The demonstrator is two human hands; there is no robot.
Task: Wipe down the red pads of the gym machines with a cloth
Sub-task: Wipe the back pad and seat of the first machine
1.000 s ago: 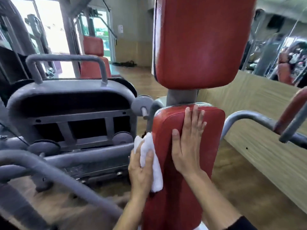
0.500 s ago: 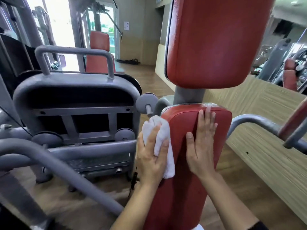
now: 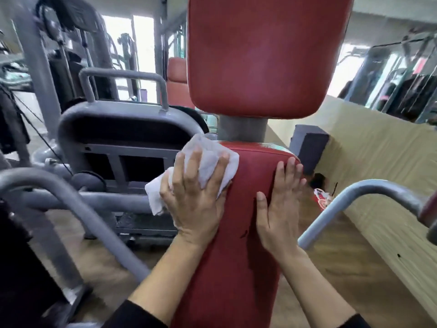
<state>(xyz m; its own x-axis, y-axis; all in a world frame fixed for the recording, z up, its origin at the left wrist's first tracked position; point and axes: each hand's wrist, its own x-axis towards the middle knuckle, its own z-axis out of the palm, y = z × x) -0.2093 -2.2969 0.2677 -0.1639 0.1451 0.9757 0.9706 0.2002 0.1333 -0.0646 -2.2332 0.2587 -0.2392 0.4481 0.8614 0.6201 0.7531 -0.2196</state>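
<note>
While the right hand [image 3: 279, 209] lies flat bracing the pad [image 3: 236, 268], the left hand [image 3: 194, 204], spread flat on the cloth [image 3: 208, 159], should sweep firmly down

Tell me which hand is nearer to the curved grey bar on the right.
Right. The right hand lies flat on the right edge of the lower red pad, beside the curved grey bar. The left hand presses the cloth on its left side, farther away.

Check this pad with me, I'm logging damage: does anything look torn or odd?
A small dark mark shows on the lower red pad, between the left hand pressing the cloth and the right hand. Nick or stain, I cannot tell.
</note>
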